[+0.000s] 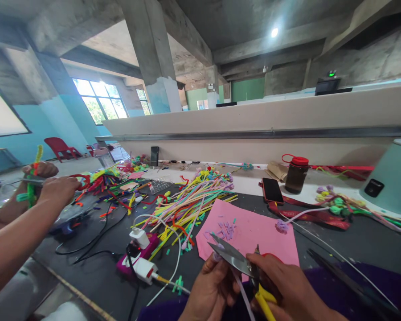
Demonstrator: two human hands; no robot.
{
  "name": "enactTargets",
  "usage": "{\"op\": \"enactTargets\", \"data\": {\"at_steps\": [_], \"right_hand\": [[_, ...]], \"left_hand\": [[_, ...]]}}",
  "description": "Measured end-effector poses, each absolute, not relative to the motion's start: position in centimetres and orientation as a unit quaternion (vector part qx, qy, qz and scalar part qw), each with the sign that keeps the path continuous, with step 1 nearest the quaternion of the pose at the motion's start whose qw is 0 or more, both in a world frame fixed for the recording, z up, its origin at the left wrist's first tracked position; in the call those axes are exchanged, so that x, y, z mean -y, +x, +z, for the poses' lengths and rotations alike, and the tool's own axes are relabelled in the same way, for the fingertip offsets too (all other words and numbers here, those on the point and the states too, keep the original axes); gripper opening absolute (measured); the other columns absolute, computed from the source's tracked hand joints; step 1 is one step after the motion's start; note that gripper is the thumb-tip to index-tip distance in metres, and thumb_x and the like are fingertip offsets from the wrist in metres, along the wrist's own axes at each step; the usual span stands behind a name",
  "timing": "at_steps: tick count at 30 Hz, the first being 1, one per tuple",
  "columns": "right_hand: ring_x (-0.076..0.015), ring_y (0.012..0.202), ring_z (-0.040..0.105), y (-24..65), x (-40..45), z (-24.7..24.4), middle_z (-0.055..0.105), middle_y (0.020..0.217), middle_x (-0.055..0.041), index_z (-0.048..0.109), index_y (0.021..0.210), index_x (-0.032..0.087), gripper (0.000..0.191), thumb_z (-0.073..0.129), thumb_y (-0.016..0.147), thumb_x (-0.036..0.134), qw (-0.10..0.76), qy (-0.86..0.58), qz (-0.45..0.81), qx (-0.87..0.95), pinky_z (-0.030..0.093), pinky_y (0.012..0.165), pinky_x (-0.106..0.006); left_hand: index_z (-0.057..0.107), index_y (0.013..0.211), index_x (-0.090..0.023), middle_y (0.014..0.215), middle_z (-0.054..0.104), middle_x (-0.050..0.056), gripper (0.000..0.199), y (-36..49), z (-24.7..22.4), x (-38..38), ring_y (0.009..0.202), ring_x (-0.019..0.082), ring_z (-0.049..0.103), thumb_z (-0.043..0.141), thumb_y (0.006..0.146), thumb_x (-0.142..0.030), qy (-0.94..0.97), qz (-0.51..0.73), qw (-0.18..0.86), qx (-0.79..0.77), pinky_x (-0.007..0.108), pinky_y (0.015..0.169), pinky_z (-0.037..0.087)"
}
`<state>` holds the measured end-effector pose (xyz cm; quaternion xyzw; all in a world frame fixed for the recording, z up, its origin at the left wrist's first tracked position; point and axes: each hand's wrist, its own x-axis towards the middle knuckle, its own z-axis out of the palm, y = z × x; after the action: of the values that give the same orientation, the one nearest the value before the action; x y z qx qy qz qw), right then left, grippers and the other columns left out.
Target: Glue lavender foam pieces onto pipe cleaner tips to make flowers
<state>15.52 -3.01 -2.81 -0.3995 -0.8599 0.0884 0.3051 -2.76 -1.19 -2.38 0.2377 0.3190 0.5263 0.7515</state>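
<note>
My left hand (212, 285) pinches a pale purple pipe cleaner (243, 294), its fuzzy purple tip between thumb and fingers. Scissors (235, 259) are in my right hand (284, 285), their metal blades parted and pointing left across that tip. A yellow handle shows below my right fingers. Behind both hands lies a pink sheet (254, 223) with short purple clippings (225, 228) on it. A purple pipe-cleaner flower (282, 226) on a pale stem rests at the sheet's right edge.
A large bundle of pipe cleaners (197, 196) lies beyond a power strip (150, 249) with cables. Farther right are a phone (272, 191), a brown bottle (296, 174) and black scissors (341, 276). At far left another person's hands (58, 194) work on a green stem.
</note>
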Motion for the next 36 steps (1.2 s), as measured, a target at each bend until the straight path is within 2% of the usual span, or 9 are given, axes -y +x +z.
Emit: {"op": "enactTargets", "data": {"at_steps": [16, 23, 36], "right_hand": [[-0.0224, 0.089, 0.058, 15.6, 2.8, -3.0, 0.057, 0.107, -0.0111, 0.024, 0.131, 0.021, 0.065, 0.052, 0.072, 0.016, 0.294, -0.388, 0.105, 0.867, 0.047, 0.064, -0.025], [-0.0238, 0.075, 0.058, 15.2, 2.9, -2.4, 0.058, 0.091, -0.0095, 0.028, 0.124, 0.020, 0.060, 0.056, 0.071, 0.026, 0.334, -0.381, 0.034, 0.862, 0.045, 0.057, -0.029], [-0.0228, 0.078, 0.060, 15.2, 2.9, -2.4, 0.058, 0.095, -0.0083, 0.026, 0.123, 0.022, 0.061, 0.059, 0.072, 0.031, 0.330, -0.382, 0.064, 0.861, 0.046, 0.062, -0.028]], "left_hand": [[0.067, 0.064, -0.016, 0.047, 0.063, 0.000, 0.024, -2.8, -1.8, 1.3, 0.033, 0.008, 0.051, 0.079, 0.052, -0.033, 0.232, 0.528, 0.751, -0.322, 0.014, 0.029, 0.036], [0.066, 0.065, -0.014, 0.046, 0.062, 0.001, 0.026, -2.7, -2.2, 1.2, 0.033, 0.008, 0.050, 0.076, 0.056, -0.036, 0.242, 0.522, 0.747, -0.334, 0.014, 0.028, 0.035], [0.066, 0.064, -0.015, 0.046, 0.061, 0.000, 0.022, -2.6, -2.2, 1.3, 0.033, 0.007, 0.050, 0.074, 0.060, -0.036, 0.297, 0.504, 0.762, -0.279, 0.012, 0.027, 0.033]]}}
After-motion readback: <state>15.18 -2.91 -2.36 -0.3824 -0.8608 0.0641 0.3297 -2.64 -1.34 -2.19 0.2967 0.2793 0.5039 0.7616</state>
